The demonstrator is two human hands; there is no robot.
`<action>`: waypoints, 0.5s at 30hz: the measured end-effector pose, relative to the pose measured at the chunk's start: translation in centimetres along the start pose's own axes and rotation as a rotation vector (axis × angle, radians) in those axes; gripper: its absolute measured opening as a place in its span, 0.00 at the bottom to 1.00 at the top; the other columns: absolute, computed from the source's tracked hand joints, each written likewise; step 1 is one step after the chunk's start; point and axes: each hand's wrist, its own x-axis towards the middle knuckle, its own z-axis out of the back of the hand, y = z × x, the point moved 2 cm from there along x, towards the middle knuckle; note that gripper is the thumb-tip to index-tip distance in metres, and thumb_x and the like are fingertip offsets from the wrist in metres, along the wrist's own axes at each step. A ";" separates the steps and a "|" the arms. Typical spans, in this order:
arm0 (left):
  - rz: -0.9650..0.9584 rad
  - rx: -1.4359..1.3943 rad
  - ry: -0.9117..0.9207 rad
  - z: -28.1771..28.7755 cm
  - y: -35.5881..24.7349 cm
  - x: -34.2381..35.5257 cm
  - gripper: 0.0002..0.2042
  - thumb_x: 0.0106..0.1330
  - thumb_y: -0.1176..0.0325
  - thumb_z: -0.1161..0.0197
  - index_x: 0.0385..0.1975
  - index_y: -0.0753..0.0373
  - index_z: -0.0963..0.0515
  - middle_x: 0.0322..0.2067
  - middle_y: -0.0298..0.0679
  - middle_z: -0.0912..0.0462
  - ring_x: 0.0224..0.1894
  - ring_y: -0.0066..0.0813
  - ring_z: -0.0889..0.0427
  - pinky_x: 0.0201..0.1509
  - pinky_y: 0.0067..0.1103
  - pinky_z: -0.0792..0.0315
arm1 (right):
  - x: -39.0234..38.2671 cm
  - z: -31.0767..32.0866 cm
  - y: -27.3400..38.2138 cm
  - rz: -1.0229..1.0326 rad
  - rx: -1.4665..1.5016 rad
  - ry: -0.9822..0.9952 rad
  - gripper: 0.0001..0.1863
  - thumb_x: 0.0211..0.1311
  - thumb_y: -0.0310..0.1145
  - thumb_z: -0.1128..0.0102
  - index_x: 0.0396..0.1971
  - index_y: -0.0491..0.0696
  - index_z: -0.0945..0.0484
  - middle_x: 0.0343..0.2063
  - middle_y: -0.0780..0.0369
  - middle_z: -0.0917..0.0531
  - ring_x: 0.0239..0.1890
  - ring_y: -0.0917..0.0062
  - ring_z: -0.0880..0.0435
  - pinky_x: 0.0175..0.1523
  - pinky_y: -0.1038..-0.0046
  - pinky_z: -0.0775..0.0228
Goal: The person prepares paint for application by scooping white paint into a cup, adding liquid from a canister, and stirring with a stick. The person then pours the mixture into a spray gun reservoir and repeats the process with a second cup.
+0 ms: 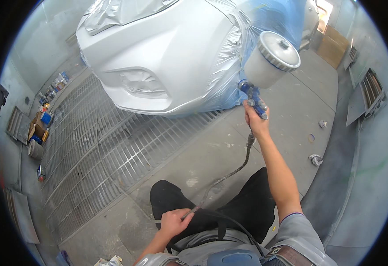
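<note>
My right hand [257,119] is closed round the grip of a blue spray gun [253,96], arm stretched forward. A whitish paint cup [265,66] with a ribbed-edge lid sits on top of the gun. From its grip a dark, paint-spattered air hose [224,178] hangs in a curve toward my lap. There my left hand [175,222] is wrapped round the hose. In front of the gun stands a white car bumper [176,57], with plastic film over its lamp opening [141,83]. Blue-tinted masking film [271,20] covers the car's side beside the gun.
Metal floor grating [114,150] runs along the left and under the bumper. Cans and boxes [41,126] line the left wall. On the concrete at right lie crumpled scraps [315,159] and a tape roll [311,138]. A cardboard sheet [332,46] leans at the back right.
</note>
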 end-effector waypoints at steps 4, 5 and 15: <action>-0.011 -0.003 -0.015 -0.3 0.1 0.5 0.10 0.67 0.56 0.27 0.36 0.56 0.09 0.30 0.39 0.09 0.30 0.43 0.10 0.32 0.33 0.18 | 0.1 2.0 -1.3 0.079 -0.144 -0.185 0.11 0.69 0.35 0.27 0.36 0.43 0.18 0.20 0.69 0.23 0.24 0.84 0.28 0.31 0.74 0.34; -0.012 0.003 -0.019 -0.4 0.2 0.5 0.10 0.67 0.56 0.27 0.36 0.56 0.09 0.30 0.39 0.09 0.29 0.43 0.10 0.32 0.33 0.18 | -0.1 2.2 -1.7 0.104 -0.181 -0.238 0.11 0.69 0.35 0.28 0.37 0.42 0.18 0.20 0.69 0.23 0.24 0.83 0.28 0.32 0.74 0.33; 0.010 0.011 0.009 -0.3 1.0 -0.7 0.11 0.68 0.55 0.28 0.37 0.55 0.09 0.30 0.39 0.09 0.30 0.43 0.10 0.32 0.33 0.19 | -7.3 -7.8 -1.0 0.211 -0.148 0.204 0.10 0.70 0.32 0.28 0.36 0.43 0.20 0.24 0.68 0.21 0.27 0.85 0.28 0.33 0.76 0.32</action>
